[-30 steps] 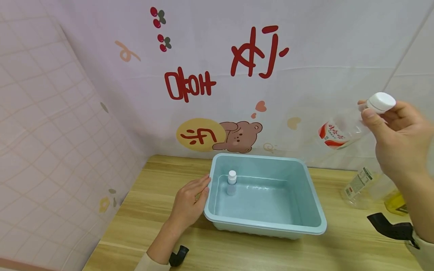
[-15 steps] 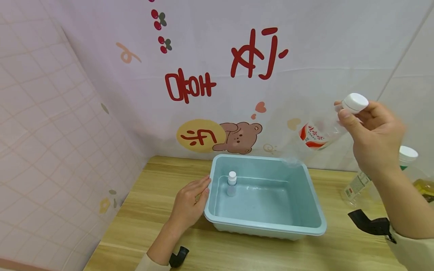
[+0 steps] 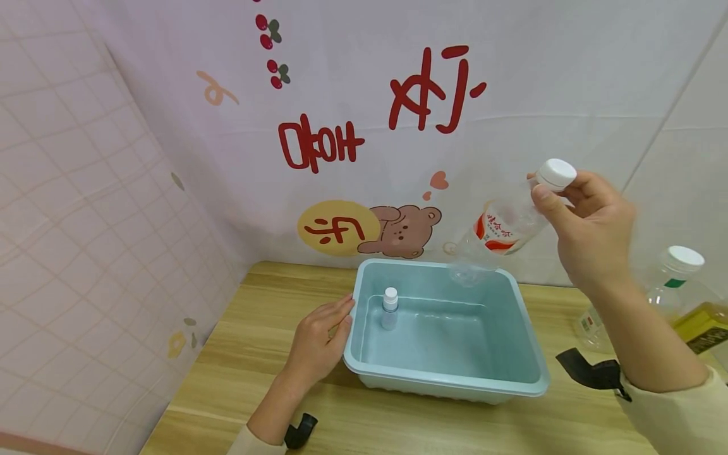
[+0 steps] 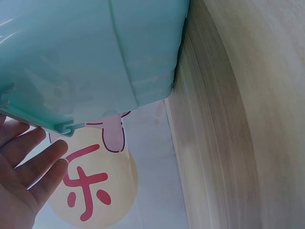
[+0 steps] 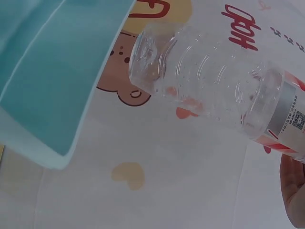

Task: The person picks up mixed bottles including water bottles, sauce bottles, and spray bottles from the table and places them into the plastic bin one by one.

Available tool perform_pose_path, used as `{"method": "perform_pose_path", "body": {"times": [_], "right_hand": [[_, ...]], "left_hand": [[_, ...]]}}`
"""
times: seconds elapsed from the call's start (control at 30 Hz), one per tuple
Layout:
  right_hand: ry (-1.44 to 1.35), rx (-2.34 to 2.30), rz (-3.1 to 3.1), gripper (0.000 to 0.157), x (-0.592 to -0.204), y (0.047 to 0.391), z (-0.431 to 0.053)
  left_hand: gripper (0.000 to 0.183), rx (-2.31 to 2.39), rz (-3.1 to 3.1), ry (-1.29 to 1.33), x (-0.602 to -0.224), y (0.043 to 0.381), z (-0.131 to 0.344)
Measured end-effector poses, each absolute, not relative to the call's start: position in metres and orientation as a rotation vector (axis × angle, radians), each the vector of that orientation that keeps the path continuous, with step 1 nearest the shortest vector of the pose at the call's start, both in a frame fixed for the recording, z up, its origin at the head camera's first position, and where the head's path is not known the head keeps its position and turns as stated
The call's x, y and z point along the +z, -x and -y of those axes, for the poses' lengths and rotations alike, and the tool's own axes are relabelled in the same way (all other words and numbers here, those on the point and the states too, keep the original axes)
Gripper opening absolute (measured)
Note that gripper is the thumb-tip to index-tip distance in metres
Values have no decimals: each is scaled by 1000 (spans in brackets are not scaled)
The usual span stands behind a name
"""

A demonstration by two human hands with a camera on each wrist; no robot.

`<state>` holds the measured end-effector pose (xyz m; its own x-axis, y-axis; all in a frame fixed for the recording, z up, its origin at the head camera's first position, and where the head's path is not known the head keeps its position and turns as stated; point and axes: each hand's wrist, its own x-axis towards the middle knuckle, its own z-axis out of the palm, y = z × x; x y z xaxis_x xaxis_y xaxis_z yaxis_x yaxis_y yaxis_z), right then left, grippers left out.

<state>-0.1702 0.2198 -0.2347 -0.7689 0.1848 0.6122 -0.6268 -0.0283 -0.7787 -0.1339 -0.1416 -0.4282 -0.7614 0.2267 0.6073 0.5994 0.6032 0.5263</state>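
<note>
My right hand holds a clear plastic bottle by the neck, just below its white cap. The bottle has a red and white label and tilts down to the left. Its base overlaps the far right rim of a light blue plastic basin in the head view; in the right wrist view the bottle looks see-through, with no liquid showing. My left hand rests against the basin's left rim, its fingers fairly straight in the left wrist view. Inside the basin, at the left, a small white-capped bottle stands upright.
Right of the basin, partly behind my right forearm, stand a clear bottle with a white cap and a bottle of yellow liquid. A printed cloth hangs behind the wooden table.
My right hand has carried the bottle leftward, from right of the basin to above its far right rim. More bottles show behind the right forearm. The left hand has stayed at the rim.
</note>
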Motion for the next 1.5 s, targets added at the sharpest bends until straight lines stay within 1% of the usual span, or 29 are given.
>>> {"method": "perform_pose_path", "body": {"times": [0.13,0.37,0.63,0.97,1.5], "right_hand": [[-441,1791,1775,20,-238,173,-212],[-368,1510,2014,23,-246,176,-203],[-382,1505,2090,25,-258,184,-193],[-390,1406,2336,38,-273,186,-182],[-538,1392,2643,43,-283,192,-174]], "left_hand": [[34,-1025,2343,648,-428,134,141],[34,-1031,2345,657,-427,133,141],[34,-1030,2348,652,-427,133,142],[34,-1026,2350,650,-427,133,141],[34,-1017,2322,680,-427,134,142]]}}
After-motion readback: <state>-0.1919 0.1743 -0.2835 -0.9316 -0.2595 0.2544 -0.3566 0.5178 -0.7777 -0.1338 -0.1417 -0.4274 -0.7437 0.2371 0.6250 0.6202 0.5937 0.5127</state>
